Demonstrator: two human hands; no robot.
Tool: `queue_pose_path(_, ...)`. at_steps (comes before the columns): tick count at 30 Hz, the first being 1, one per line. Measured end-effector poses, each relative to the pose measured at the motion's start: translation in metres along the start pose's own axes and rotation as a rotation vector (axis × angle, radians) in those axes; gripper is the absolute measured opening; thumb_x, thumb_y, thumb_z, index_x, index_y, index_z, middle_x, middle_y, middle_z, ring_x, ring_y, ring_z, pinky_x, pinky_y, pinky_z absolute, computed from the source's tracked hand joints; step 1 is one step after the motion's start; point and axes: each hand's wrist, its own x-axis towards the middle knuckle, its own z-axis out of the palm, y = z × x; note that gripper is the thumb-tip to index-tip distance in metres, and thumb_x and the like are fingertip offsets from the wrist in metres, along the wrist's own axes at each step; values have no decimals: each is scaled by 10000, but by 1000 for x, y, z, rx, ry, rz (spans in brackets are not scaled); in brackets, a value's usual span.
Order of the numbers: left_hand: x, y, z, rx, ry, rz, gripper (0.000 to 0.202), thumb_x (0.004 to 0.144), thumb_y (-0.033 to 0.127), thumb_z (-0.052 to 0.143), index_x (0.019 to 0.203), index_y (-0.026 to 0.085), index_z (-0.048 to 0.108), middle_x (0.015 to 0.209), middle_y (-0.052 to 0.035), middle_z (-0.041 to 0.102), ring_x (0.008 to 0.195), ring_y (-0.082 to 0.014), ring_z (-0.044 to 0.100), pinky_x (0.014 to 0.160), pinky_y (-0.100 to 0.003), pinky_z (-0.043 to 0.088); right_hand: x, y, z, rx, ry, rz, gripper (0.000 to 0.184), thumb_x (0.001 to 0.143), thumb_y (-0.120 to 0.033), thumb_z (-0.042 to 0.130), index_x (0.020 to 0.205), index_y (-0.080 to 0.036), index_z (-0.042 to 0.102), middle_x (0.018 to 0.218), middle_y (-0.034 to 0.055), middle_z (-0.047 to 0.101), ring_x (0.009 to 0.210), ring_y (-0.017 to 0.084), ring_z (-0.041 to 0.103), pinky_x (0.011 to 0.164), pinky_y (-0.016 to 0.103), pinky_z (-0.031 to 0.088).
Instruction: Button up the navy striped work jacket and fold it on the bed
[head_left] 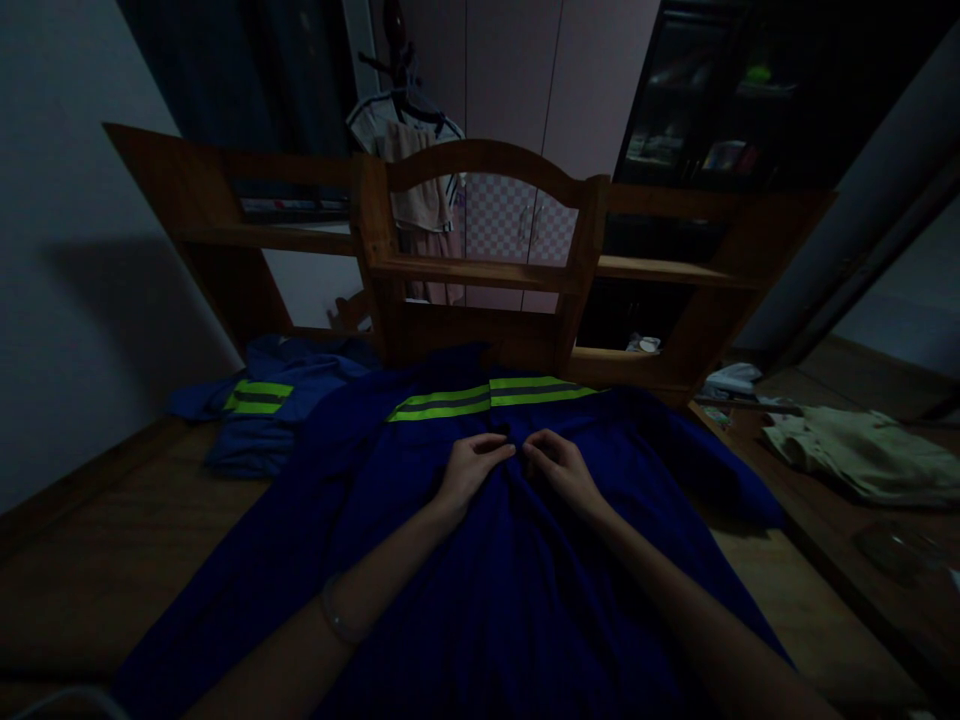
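Note:
A dark blue work jacket (pixel 450 600) with yellow-green and grey reflective bands across its chest lies spread on the wooden desk. At its front opening, just below the bands, my left hand (pixel 474 468) pinches the cloth between thumb and fingers. Close beside it, my right hand (pixel 561 472) is also closed in a pinch on the jacket front. A small gap separates the fingertips of the two hands. Whether a button or zip sits between them is too dark to tell. A bracelet circles my left wrist.
A folded blue garment (pixel 259 430) with a reflective patch lies at the left. Behind the jacket stands a wooden shelf frame (pixel 480 275). To the right, a pale folded cloth (pixel 862 450) rests on a lower surface. Clothes hang on a rack (pixel 424 180) farther back.

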Motion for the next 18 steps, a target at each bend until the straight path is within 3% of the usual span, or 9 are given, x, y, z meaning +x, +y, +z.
queue_pose_path(4, 2, -3, 0, -52, -10, -70, 352, 600, 313, 784, 896, 142, 704, 875, -65, 707, 795, -173, 633, 783, -285, 459, -2, -5, 1, -27, -5, -18, 256, 825, -432, 575, 890, -184, 564, 661, -12, 604, 574, 133, 593, 555, 231, 450)
queue_pose_path(12, 1, -1, 1, -44, -49, -12, 286, 644, 297, 736, 883, 148, 685, 879, -48, 682, 844, -166, 607, 777, -253, 434, -9, -17, 4, -238, 57, -153, 214, 819, -391, 599, 899, -196, 565, 807, 11, 636, 690, 139, 605, 609, 234, 452)
queue_pose_path(18, 3, -3, 0, -52, -87, 3, 268, 647, 297, 722, 864, 150, 668, 857, -45, 669, 811, -162, 603, 741, -246, 436, -12, -23, 4, -355, 75, -233, 151, 847, -341, 572, 912, -206, 553, 797, 11, 615, 678, 137, 582, 613, 244, 439)
